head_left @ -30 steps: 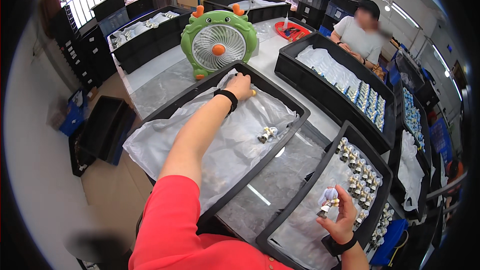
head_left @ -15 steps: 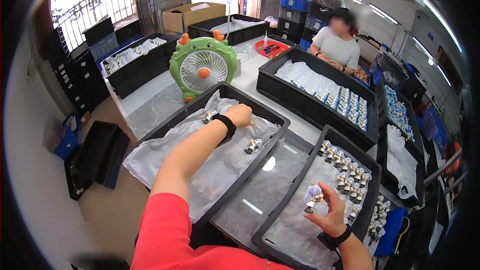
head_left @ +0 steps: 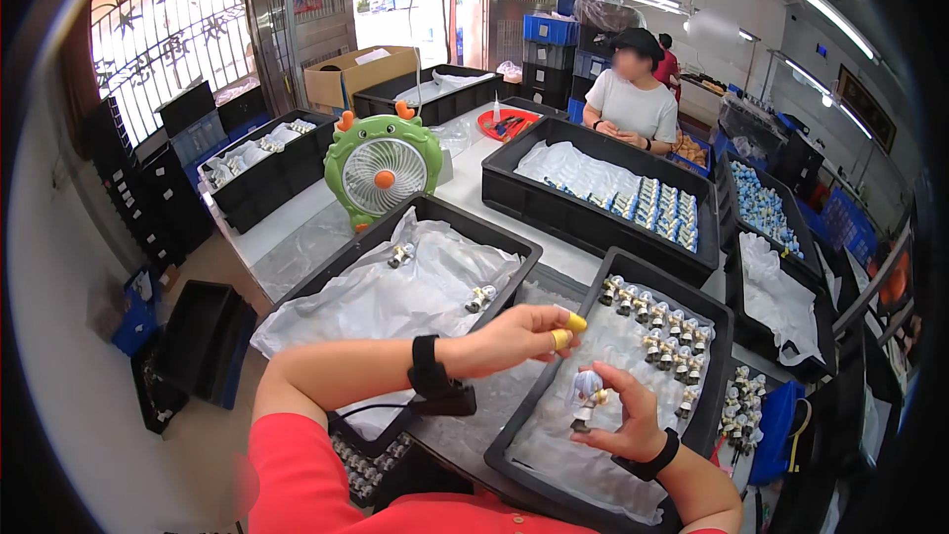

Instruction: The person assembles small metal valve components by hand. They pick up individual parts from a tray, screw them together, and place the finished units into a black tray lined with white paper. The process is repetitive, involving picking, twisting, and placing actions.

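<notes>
My right hand (head_left: 643, 423) pinches a small figurine (head_left: 588, 392) upright between thumb and fingers; it has pale hair, a white and gold body and dark feet. That hand is above the right black tray (head_left: 502, 443), which is lined with white plastic sheeting. Rows of similar figurines (head_left: 674, 357) stand along its far and right sides. Left of the held figurine is my left hand (head_left: 506, 342), yellow covers on its thumb and a fingertip. These tips are apart, with nothing visible between them. Two figurines (head_left: 480, 298) lie on the sheeting in the left black tray (head_left: 529, 255).
A green fan (head_left: 384, 170) stands behind the left tray. Beyond the right tray, a large black crate (head_left: 583, 210) holds rows of blue and white figurines. A person (head_left: 633, 104) sits behind it. A red dish (head_left: 507, 125) holds tools.
My left hand has left the left tray and moved right and nearer, beside the held figurine. My right hand still holds the figurine. The whole view has shifted slightly.
</notes>
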`<state>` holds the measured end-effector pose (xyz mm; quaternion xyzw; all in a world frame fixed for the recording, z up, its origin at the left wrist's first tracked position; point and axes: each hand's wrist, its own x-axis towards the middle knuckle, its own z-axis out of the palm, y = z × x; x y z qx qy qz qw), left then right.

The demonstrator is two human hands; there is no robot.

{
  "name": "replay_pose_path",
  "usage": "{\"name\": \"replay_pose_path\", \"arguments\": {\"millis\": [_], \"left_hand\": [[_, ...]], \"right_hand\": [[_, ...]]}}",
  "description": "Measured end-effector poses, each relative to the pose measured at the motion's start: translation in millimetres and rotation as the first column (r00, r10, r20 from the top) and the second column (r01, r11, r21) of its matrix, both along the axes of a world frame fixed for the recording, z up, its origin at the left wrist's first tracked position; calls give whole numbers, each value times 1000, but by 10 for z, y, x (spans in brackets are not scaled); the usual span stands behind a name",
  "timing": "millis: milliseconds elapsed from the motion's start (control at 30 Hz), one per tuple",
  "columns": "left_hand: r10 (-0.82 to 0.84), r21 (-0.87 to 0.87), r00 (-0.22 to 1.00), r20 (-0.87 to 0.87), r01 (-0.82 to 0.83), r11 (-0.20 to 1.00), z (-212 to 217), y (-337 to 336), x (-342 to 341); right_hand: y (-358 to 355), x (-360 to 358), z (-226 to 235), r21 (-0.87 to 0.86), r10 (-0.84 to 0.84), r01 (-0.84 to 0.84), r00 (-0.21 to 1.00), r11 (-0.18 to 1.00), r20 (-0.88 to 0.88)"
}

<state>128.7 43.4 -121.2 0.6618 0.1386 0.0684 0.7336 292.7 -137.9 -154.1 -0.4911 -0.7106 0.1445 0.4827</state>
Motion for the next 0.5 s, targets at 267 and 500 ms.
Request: {"name": "replay_pose_path", "arguments": {"millis": [267, 500], "left_hand": [[-57, -513, 986, 154, 129, 848, -431, -496, 15], [-48, -497, 985, 166, 126, 859, -393, -621, -68]], "right_hand": [[-69, -171, 120, 22, 276, -275, 959, 961, -60], [-96, -188, 108, -3, 277, -278, 960, 961, -49]]}}
